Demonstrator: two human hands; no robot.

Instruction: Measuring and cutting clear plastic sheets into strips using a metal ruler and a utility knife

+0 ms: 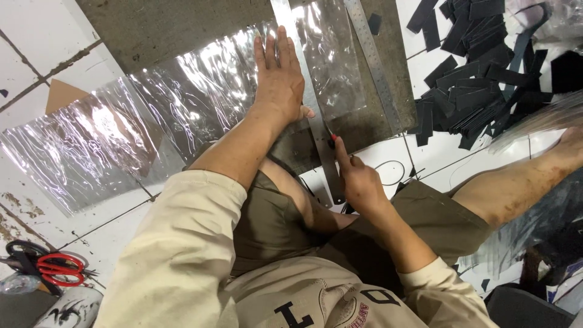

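My left hand (278, 76) lies flat, fingers together, pressing a long steel ruler (302, 73) and a clear plastic sheet (182, 103) down on a grey board (158, 24). My right hand (358, 179) grips a small knife with a red handle (333, 138), its tip against the ruler's right edge near the board's front edge. A second steel ruler (375, 64) lies to the right on the board.
A heap of black cut strips (473, 73) covers the white tiled floor (36, 61) at the right. Red-handled scissors (57, 269) lie at the lower left. My bare leg (516, 182) stretches right. A brown card corner (61, 94) shows under the plastic.
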